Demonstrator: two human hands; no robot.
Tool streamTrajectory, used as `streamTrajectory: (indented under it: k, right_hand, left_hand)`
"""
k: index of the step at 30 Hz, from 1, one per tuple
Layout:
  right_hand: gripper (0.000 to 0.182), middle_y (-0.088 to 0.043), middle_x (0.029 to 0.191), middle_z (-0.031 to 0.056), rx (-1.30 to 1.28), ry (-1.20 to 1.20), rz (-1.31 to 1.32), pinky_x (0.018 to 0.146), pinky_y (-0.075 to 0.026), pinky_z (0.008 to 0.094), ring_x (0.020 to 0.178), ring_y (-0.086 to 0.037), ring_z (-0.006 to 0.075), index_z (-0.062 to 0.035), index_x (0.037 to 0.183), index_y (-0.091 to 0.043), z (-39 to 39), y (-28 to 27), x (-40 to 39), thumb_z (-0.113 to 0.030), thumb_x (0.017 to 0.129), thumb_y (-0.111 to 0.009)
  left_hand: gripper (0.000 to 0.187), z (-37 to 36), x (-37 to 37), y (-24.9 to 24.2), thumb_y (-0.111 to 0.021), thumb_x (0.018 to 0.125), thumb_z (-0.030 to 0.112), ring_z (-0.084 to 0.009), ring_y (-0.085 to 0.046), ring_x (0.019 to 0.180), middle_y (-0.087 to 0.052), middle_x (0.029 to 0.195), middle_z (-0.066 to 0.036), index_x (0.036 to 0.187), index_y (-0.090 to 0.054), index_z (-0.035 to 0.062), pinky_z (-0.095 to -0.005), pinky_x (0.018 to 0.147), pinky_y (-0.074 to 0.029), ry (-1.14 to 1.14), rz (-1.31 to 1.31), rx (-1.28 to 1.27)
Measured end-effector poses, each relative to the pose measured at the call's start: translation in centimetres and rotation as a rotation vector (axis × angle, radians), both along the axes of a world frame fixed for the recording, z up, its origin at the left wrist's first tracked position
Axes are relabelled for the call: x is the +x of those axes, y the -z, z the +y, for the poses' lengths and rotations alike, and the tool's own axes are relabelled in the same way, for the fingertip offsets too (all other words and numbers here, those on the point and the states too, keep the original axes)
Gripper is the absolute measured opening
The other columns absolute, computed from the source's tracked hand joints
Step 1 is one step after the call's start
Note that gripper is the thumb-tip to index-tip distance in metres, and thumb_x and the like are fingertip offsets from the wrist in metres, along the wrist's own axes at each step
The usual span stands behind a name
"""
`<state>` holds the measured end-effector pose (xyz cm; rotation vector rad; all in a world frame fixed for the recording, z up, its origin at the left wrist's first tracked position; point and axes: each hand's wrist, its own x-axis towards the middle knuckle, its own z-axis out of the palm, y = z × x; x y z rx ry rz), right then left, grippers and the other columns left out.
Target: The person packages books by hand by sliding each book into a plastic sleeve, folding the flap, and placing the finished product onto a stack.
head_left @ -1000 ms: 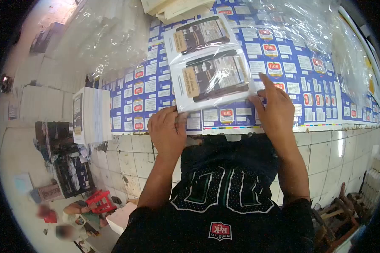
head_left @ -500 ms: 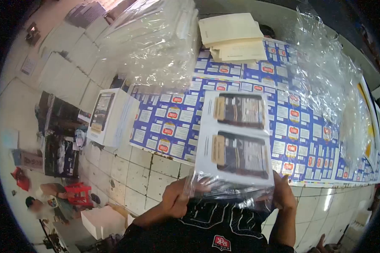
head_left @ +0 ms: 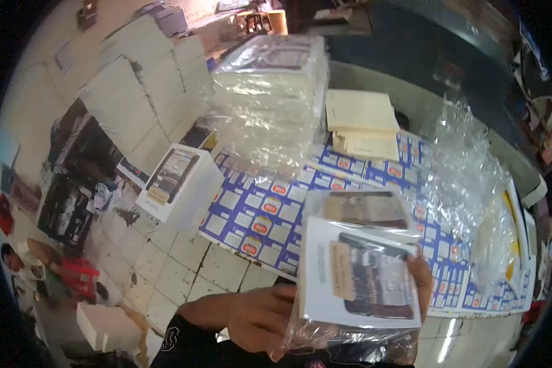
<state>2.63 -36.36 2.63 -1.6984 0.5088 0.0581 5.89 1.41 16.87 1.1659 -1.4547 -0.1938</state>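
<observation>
Both hands are on a clear-film-wrapped bundle of two white blocks with dark rounded printed panels (head_left: 374,282). Left hand (head_left: 260,319) closed around its near-left edge, fingers against film; exact fingertip contact blurred. Right hand (head_left: 420,276) closed on the right side, mostly hidden behind the bundle.

Step in hand, my read: bundle being held up and handled, near end off the surface. Next move calls for support on both sides so the two blocks don't fold at the joint, and a grip on the blocks, not just slack film.

Bundle sits close to the torso, far end over the blue-and-white printed sheets (head_left: 276,205). Printed face up, tilted toward the wearer. Long axis runs near to far, one block beyond the other; near block looks raised relative to the far one. Near panel's own long axis runs left-right, tan label at its left end. Loose film bunches at the near end.

Around it: upright white stack with dark printed face (head_left: 172,178) to the left, tall film-wrapped pile (head_left: 264,110) far left, cream paper stack (head_left: 362,119) beyond, crumpled clear plastic (head_left: 466,172) right.
</observation>
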Motion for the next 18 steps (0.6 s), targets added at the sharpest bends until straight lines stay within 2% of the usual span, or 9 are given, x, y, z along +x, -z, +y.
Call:
streamTrajectory:
  k: [1, 2, 4, 9, 11, 14, 15, 16, 18]
  right_hand:
    - [0.050, -0.064, 0.107, 0.0090, -0.025, 0.043, -0.087, 0.079, -0.048, 0.0282, 0.089, -0.061, 0.0181, -0.0035, 0.131, -0.051, -0.4, -2.7, 1.1, -0.033, 0.090, -0.058]
    - [0.050, -0.065, 0.106, 0.0091, -0.047, 0.073, -0.173, 0.078, -0.048, 0.0283, 0.089, -0.062, 0.0181, -0.0035, 0.130, -0.052, -0.4, -5.6, 2.3, -0.033, 0.090, -0.058]
    - [0.049, -0.065, 0.105, 0.0093, -0.088, 0.092, -0.373, 0.077, -0.049, 0.0286, 0.087, -0.062, 0.0181, -0.0035, 0.129, -0.053, 0.9, -12.8, 6.0, -0.033, 0.090, -0.059]
    - [0.043, -0.066, 0.101, 0.0104, 0.248, -0.093, -0.729, 0.075, -0.051, 0.0289, 0.084, -0.064, 0.0167, -0.0018, 0.119, -0.059, 10.5, -29.6, 19.5, -0.030, 0.087, -0.061]
    - [0.031, -0.065, 0.093, 0.0120, 0.433, -0.214, -0.723, 0.073, -0.053, 0.0334, 0.080, -0.064, 0.0211, -0.0017, 0.109, -0.062, 14.5, -32.5, 24.4, -0.022, 0.086, -0.060]
    - [0.028, -0.064, 0.099, 0.0155, 0.587, -0.249, -0.812, 0.073, -0.055, 0.0392, 0.081, -0.065, 0.0264, 0.0042, 0.113, -0.055, 18.1, -30.6, 34.9, -0.008, 0.087, -0.057]
    - [0.027, -0.064, 0.100, 0.0176, 0.467, -0.272, -0.808, 0.075, -0.053, 0.0403, 0.085, -0.065, 0.0287, 0.0070, 0.108, -0.057, 18.5, -28.8, 36.8, -0.007, 0.085, -0.057]
    - [0.029, -0.065, 0.103, 0.0181, -0.033, -0.223, -0.610, 0.075, -0.051, 0.0398, 0.090, -0.064, 0.0293, 0.0083, 0.105, -0.061, 18.3, -27.2, 39.1, -0.010, 0.082, -0.059]
    - [0.035, -0.065, 0.105, 0.0194, -0.108, -0.126, -0.614, 0.080, -0.049, 0.0372, 0.097, -0.063, 0.0281, 0.0080, 0.104, -0.063, 18.3, -23.5, 41.4, -0.017, 0.079, -0.064]
  left_hand:
    - [0.033, 0.1, 0.3, -2.6, -0.059, 0.090, 0.013, -0.0360, -0.055, 0.118, -0.060, 0.122, -0.018, 0.122, -0.059, 0.0023, -0.0519, 0.106, -0.034, -0.008, 0.083, 0.113]
    - [0.015, 0.5, -1.4, -4.8, -0.060, 0.091, 0.014, -0.0354, -0.056, 0.117, -0.061, 0.122, -0.015, 0.101, -0.062, 0.0024, -0.0520, 0.102, -0.039, -0.044, 0.678, 0.098]
    - [0.010, 2.2, 2.8, -5.5, -0.057, 0.093, 0.011, -0.0347, -0.055, 0.119, -0.060, 0.122, -0.017, 0.089, -0.056, 0.0028, -0.0508, 0.099, -0.043, -0.310, -0.212, 0.081]
    - [0.014, 3.8, 11.7, -13.3, -0.043, 0.100, 0.009, -0.0185, -0.062, 0.087, -0.060, 0.091, -0.012, 0.092, -0.048, 0.0002, -0.0286, 0.071, -0.047, -0.897, -0.080, -0.534]
    - [0.021, 5.1, 15.8, -16.8, -0.039, 0.102, 0.022, -0.0295, -0.064, 0.092, -0.063, 0.101, -0.017, 0.101, -0.048, 0.0022, -0.0453, 0.094, -0.047, -0.789, 0.144, -0.523]
    - [0.021, 7.6, 22.4, -15.3, -0.041, 0.102, 0.019, -0.0246, -0.065, 0.090, -0.064, 0.098, -0.016, 0.101, -0.051, 0.0010, -0.0384, 0.088, -0.050, -1.041, 0.210, -0.421]
    - [0.021, 9.9, 24.9, -12.6, -0.043, 0.101, 0.019, -0.0220, -0.065, 0.090, -0.065, 0.096, -0.015, 0.100, -0.052, 0.0002, -0.0352, 0.085, -0.050, -1.318, -0.139, -0.112]
    - [0.021, 11.5, 26.8, -11.1, -0.044, 0.100, 0.018, -0.0195, -0.066, 0.089, -0.065, 0.094, -0.015, 0.099, -0.053, -0.0006, -0.0319, 0.083, -0.050, -1.547, -0.511, 0.217]
    - [0.020, 11.2, 25.9, -9.8, -0.048, 0.096, 0.019, -0.0270, -0.064, 0.091, -0.065, 0.098, -0.015, 0.099, -0.057, 0.0019, -0.0348, 0.082, -0.049, -1.560, -0.247, 0.392]
